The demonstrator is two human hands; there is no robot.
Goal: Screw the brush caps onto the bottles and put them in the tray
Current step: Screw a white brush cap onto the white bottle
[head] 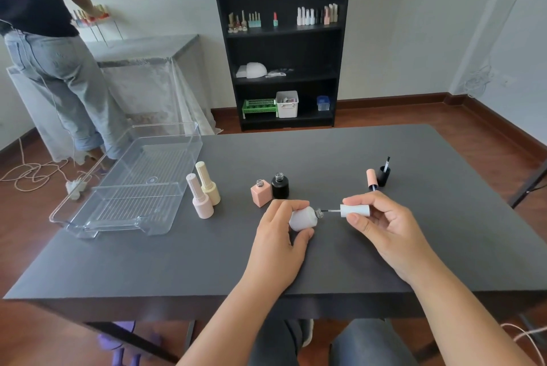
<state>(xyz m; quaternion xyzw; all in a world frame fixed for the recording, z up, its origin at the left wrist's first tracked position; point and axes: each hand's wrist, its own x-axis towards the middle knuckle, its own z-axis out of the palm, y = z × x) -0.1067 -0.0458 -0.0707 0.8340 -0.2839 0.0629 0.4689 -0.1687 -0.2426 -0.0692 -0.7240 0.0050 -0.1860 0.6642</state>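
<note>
Two hands meet over a dark table [325, 262] as a person feeds a brush into a nail-polish bottle. The left hand [281, 235] wraps its fingers and thumb around the white bottle [302, 218], tipped on its side with the threaded neck facing right; the right hand [381, 226] pinches the white brush cap [355, 210] between thumb and fingertips, its bristle tip just at the bottle's mouth. Two capped bottles, one pink [200, 198] and one cream [208, 185], stand beside the clear tray [130, 185], which holds nothing yet. A pink bottle [261, 193] and a black bottle [280, 186] wait uncapped, their caps, pink [371, 178] and black [383, 175], well apart to the right. Risks from here are small but real: a brush entering off-axis could splay against the rim, a cap started crooked could cross-thread, and, if the tilted bottle holds any polish, it could leak. A swinging forearm might also topple the uncapped bottles standing just beyond the left hand.
</note>
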